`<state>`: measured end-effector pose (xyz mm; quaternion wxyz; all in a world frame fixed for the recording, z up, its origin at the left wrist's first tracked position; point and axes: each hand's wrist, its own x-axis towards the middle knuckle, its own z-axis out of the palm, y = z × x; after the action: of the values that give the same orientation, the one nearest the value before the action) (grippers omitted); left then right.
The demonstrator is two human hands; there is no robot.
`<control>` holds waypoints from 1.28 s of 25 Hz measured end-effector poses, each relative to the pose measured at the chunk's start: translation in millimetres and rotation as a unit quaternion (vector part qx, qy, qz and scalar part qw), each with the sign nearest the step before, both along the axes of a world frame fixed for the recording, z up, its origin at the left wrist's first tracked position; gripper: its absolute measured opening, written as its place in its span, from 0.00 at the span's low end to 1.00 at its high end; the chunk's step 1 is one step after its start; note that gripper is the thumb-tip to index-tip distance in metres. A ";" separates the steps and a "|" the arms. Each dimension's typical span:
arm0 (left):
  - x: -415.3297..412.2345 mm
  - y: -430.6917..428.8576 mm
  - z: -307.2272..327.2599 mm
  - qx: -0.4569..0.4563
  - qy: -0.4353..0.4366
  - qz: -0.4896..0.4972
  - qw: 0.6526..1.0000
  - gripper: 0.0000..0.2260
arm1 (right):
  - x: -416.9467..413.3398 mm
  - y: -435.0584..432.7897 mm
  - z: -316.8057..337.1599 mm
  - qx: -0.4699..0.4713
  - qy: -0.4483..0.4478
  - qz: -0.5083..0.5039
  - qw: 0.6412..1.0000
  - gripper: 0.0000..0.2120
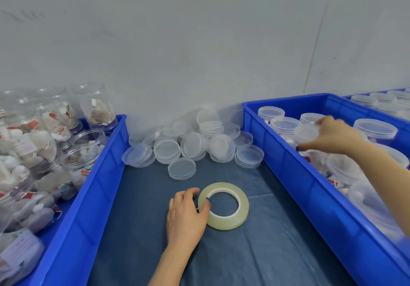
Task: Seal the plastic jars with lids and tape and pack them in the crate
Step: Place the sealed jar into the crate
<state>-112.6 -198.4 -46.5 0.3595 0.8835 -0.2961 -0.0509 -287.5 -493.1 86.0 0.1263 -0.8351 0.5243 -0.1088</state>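
Observation:
A roll of clear tape [230,217] lies flat on the dark blue cloth [255,252]. My left hand [186,214] grips its left side, with the thumb hooked into the core. Over the blue crate on the right [286,165], my right hand [332,137] holds a lidded clear jar [307,133] by its top. Several lidded jars [375,129] stand in that crate. A heap of loose clear lids [190,145] lies against the wall.
A blue crate on the left [93,194] holds several open jars of tea bags [33,143]. A second blue crate with lidded jars [381,99] sits at the far right. A grey wall [199,41] closes off the back.

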 end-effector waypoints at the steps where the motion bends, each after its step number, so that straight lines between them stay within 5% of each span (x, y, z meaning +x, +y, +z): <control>1: -0.5 0.1 0.3 -0.001 0.000 -0.002 1.000 0.16 | -1.4 -0.1 -6.2 0.022 0.007 0.011 1.000 0.46; 9: 2.5 11.1 -0.4 -0.022 -0.008 -0.002 1.000 0.16 | 7.7 17.6 5.9 0.073 0.185 0.065 0.978 0.37; 12: 8.4 19.6 3.7 -0.033 -0.037 0.018 0.999 0.17 | 22.0 44.4 20.9 -0.025 0.233 0.118 0.965 0.35; 15: 16.5 26.0 18.9 -0.029 -0.122 0.043 0.991 0.18 | 52.0 89.3 29.1 -0.126 0.138 0.268 0.945 0.29; 18: 39.2 39.4 52.4 -0.025 -0.274 0.074 0.959 0.18 | 89.3 144.7 13.6 -0.053 0.080 0.458 0.884 0.25; 21: 86.2 61.8 91.2 0.019 -0.373 0.138 0.917 0.19 | 118.5 177.0 -26.9 0.003 0.071 0.515 0.854 0.21; 27: 136.2 75.5 112.6 0.251 -0.163 0.245 0.922 0.29 | 153.4 235.6 -76.5 0.066 -0.149 0.527 0.834 0.19; 32: 151.7 74.8 111.0 0.300 -0.113 0.268 0.909 0.19 | 177.9 272.4 -88.6 0.089 -0.217 0.521 0.821 0.24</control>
<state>39.0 -123.7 64.5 0.0419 0.9956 -0.0576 0.0615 -109.6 -220.6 -2.6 0.3483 -0.9238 -0.0221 -0.1577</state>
